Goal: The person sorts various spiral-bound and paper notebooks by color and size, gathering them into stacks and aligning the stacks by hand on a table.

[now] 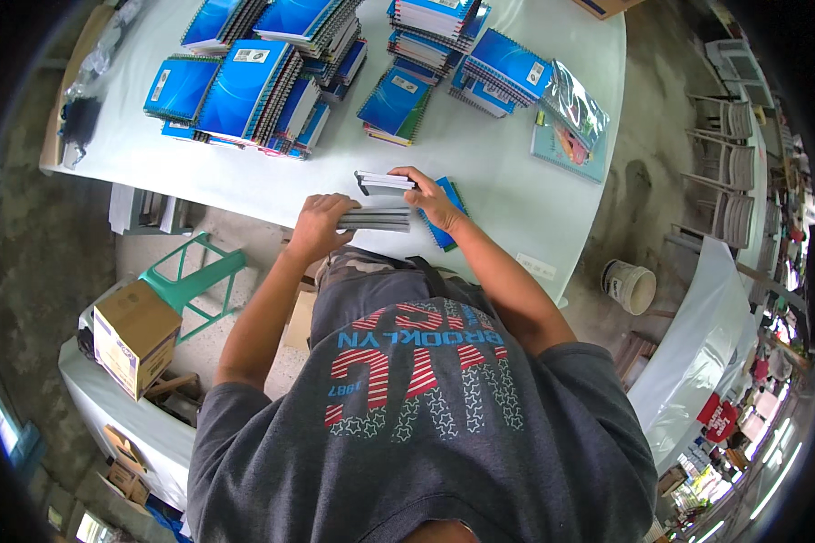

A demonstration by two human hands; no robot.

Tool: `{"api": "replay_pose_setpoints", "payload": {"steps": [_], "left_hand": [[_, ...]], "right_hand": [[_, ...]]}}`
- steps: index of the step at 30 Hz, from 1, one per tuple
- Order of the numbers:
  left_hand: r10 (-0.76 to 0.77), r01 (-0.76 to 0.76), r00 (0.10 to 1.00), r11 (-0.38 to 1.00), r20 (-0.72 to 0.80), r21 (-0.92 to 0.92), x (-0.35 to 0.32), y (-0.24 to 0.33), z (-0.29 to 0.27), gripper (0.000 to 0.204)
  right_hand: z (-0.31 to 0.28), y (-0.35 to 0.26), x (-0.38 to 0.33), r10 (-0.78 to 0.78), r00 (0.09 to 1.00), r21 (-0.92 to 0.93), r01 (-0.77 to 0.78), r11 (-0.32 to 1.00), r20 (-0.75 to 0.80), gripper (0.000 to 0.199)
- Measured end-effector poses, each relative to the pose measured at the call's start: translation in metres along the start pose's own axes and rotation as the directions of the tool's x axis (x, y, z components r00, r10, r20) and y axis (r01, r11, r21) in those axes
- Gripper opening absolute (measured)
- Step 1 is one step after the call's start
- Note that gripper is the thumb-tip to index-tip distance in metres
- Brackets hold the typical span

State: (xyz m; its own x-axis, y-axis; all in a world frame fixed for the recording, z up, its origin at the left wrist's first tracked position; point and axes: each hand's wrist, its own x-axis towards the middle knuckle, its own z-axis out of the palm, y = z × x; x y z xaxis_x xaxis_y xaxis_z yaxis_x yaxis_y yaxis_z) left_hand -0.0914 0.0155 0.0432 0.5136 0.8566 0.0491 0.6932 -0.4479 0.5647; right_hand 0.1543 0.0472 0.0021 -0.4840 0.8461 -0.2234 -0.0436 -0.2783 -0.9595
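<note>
- At the table's (272,185) near edge, the left hand (321,224) gripped a grey layered stack (378,219), the right hand (436,204) a white-paged notebook (386,181).
- The stack seemed stiff, weighty, slide-prone, best clasped at both ends.

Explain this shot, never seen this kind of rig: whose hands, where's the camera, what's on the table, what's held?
No robot: these are a person's bare hands. The single picture comes from a wide fisheye camera on their head, looking down, so straight edges bend. On the pale table are stacks of blue spiral notebooks. The left hand grips a grey stack; the right hand holds a white-paged stack, partly covering another blue notebook.
</note>
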Motion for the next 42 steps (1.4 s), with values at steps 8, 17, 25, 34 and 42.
{"api": "replay_pose_setpoints", "payload": {"steps": [8, 17, 25, 34, 42], "left_hand": [[0.125, -0.125, 0.992, 0.992, -0.010, -0.019, 0.029, 0.030, 0.011, 0.056], [-0.334, 0.248, 0.937, 0.848, -0.108, -0.467, 0.009, -0.003, 0.065, 0.107], [-0.409, 0.272, 0.912, 0.664, -0.034, -0.697, 0.013, 0.006, 0.078, 0.083], [-0.410, 0.307, 0.911, 0.758, -0.053, -0.576, 0.001, 0.013, 0.062, 0.084], [-0.386, 0.250, 0.921, 0.681, -0.047, -0.688, 0.005, 0.011, 0.077, 0.072]], "right_hand": [[0.010, -0.014, -0.007, -0.068, 0.993, -0.434, 0.105, 0.895, 0.099, 0.095], [0.014, 0.019, -0.012, -0.109, 0.993, -0.272, 0.093, 0.958, -0.044, 0.074], [0.012, 0.033, -0.014, -0.190, 0.966, -0.263, 0.140, 0.955, -0.174, 0.086], [0.021, 0.032, -0.017, -0.251, 0.963, -0.371, 0.199, 0.907, -0.097, 0.088], [0.028, 0.039, -0.008, -0.194, 0.974, -0.206, 0.167, 0.964, -0.116, 0.075]]}}
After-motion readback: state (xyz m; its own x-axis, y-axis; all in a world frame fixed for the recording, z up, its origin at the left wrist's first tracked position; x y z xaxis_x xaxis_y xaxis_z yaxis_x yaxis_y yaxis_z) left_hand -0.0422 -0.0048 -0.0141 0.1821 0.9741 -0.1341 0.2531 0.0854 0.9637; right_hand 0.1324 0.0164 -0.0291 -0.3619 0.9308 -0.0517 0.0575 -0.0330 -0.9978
